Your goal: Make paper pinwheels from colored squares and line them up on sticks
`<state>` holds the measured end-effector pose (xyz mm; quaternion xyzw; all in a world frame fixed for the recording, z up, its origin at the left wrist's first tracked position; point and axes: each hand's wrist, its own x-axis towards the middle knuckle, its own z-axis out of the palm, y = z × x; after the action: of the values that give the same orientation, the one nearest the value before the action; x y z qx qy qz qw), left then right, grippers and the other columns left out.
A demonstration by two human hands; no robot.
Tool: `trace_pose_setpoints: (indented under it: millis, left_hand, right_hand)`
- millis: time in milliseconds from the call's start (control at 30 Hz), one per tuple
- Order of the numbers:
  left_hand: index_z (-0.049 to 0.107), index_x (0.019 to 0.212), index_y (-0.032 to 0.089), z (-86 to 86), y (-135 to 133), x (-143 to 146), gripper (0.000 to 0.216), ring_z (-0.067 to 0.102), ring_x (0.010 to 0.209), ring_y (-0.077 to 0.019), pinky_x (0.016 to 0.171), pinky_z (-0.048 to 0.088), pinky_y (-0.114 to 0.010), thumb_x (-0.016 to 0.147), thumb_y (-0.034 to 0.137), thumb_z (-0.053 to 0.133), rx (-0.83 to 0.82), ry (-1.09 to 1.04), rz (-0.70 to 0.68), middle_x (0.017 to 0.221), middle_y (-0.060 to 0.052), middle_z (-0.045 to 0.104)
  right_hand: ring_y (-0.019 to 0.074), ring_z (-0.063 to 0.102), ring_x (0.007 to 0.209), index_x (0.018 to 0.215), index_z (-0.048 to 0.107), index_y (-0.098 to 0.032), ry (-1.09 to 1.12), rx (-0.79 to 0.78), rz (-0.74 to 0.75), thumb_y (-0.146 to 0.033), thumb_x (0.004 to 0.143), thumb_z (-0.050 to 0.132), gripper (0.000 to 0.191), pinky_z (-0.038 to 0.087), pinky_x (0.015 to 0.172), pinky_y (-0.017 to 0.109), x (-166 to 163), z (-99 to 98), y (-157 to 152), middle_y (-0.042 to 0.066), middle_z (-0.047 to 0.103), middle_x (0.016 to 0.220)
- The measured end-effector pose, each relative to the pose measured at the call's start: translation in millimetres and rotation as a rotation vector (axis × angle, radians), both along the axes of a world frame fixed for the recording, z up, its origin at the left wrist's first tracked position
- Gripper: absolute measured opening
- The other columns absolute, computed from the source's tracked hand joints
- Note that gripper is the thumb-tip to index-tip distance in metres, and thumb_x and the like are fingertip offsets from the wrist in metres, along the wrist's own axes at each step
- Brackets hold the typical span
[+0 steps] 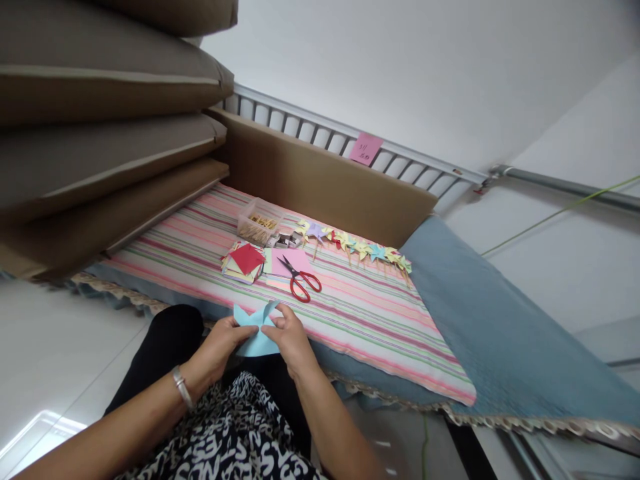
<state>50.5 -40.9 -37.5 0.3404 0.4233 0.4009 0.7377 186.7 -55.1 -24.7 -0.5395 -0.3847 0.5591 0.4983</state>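
Observation:
Between my hands, above my lap, is a light blue piece of paper (pixel 259 343) with cut, upturned corners. My left hand (pixel 223 339) pinches its left side, thumb pointing to the middle. On the other side my right hand (pixel 290 333) pinches the paper near its centre, thumb almost meeting the left thumb. One flap curls up beside the right fingers. Just beyond the hands lie red-handled scissors (pixel 299 279), blades partly apart, on pink paper (pixel 295 259). Left of them is a stack of coloured paper squares (pixel 245 260), a red one on top.
A clear plastic box (pixel 259 221) holds small wooden sticks. Beside it are small metallic pieces (pixel 285 240). A row of paper pinwheels (pixel 357 247) on sticks runs along the back of the striped cloth (pixel 380 317). Cardboard (pixel 320 177) stands behind; thick brown cushions (pixel 115 133) are piled left.

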Motion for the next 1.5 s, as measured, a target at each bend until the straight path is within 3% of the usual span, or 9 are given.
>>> trace_pose_setpoints:
  millis: [133,300,400,600,733,900,1133,1300,1500]
  left_hand:
    - [0.068,0.075,0.01,7.2,3,-4,0.021,0.06,0.056,-0.0167,0.059,0.043,-0.026,0.057,0.019,0.07,-0.026,0.006,0.03,0.061,-0.005,0.069]
    - [0.066,0.064,0.011,17.3,7,-10,0.012,0.055,0.05,-0.0138,0.054,0.041,-0.024,0.055,0.018,0.068,-0.046,0.02,0.05,0.055,-0.003,0.067]
    - [0.065,0.062,0.011,20.9,7,-10,0.011,0.055,0.05,-0.0142,0.053,0.04,-0.024,0.054,0.017,0.068,-0.064,0.022,0.042,0.052,-0.003,0.066]
    - [0.066,0.059,0.01,21.8,6,-10,0.012,0.054,0.046,-0.0142,0.05,0.04,-0.025,0.051,0.018,0.069,-0.098,0.039,0.013,0.051,-0.004,0.065]
    - [0.066,0.06,0.01,19.2,7,-10,0.012,0.054,0.046,-0.0144,0.051,0.04,-0.025,0.052,0.018,0.068,-0.101,0.038,-0.008,0.05,-0.004,0.064]
    - [0.066,0.062,0.01,16.3,9,-11,0.011,0.055,0.048,-0.0147,0.052,0.041,-0.025,0.053,0.016,0.068,-0.103,0.037,-0.002,0.052,-0.004,0.065]
    - [0.064,0.059,0.011,18.8,8,-10,0.01,0.054,0.047,-0.0144,0.051,0.041,-0.025,0.05,0.014,0.068,-0.113,0.041,0.032,0.051,-0.003,0.065]
    - [0.064,0.062,0.011,16.7,9,-9,0.013,0.055,0.048,-0.0146,0.052,0.041,-0.026,0.051,0.015,0.069,-0.12,0.046,0.032,0.053,-0.003,0.066]
    - [0.063,0.058,0.011,16.3,8,-10,0.012,0.052,0.045,-0.0131,0.049,0.039,-0.025,0.049,0.016,0.069,-0.117,0.057,0.033,0.049,-0.002,0.062]
  right_hand:
    - [0.0161,0.06,0.059,0.117,0.051,-0.017,-0.29,0.139,-0.009,-0.021,0.069,0.06,0.049,0.048,0.058,0.028,7,-0.7,-9,-0.002,0.062,0.067]
    - [0.0208,0.055,0.101,0.114,0.057,-0.022,-0.855,0.67,-0.057,-0.01,0.081,0.049,0.035,0.044,0.092,0.039,13,5.9,-39,0.007,0.062,0.105]
    - [0.0225,0.044,0.119,0.115,0.057,-0.023,-1.037,0.81,0.036,-0.004,0.08,0.046,0.042,0.037,0.102,0.044,11,3.1,-50,0.009,0.052,0.126]
    - [0.0264,0.021,0.136,0.114,0.056,-0.019,-1.227,0.772,0.099,0.003,0.076,0.042,0.046,0.029,0.108,0.05,8,-13.2,-50,0.01,0.026,0.147]
    - [0.0261,0.024,0.135,0.099,0.059,-0.018,-1.217,0.765,0.062,-0.004,0.08,0.046,0.027,0.029,0.108,0.049,8,-16.3,-49,0.011,0.03,0.145]
    - [0.0253,0.026,0.134,0.105,0.058,-0.018,-1.182,0.727,0.085,-0.003,0.078,0.045,0.033,0.03,0.108,0.049,8,-12.9,-51,0.01,0.034,0.144]
    - [0.0227,0.045,0.12,0.101,0.061,-0.02,-1.12,0.716,0.054,-0.01,0.085,0.045,0.025,0.038,0.102,0.045,12,-14.1,-48,0.01,0.056,0.124]
    - [0.0215,0.043,0.121,0.108,0.059,-0.02,-1.112,0.757,0.059,-0.004,0.082,0.045,0.034,0.038,0.102,0.043,12,-15.7,-47,0.01,0.053,0.127]
    - [0.0215,0.043,0.121,0.098,0.062,-0.021,-1.084,0.782,0.063,0.0,0.078,0.045,0.033,0.037,0.103,0.044,14,-14.2,-46,0.009,0.052,0.128]
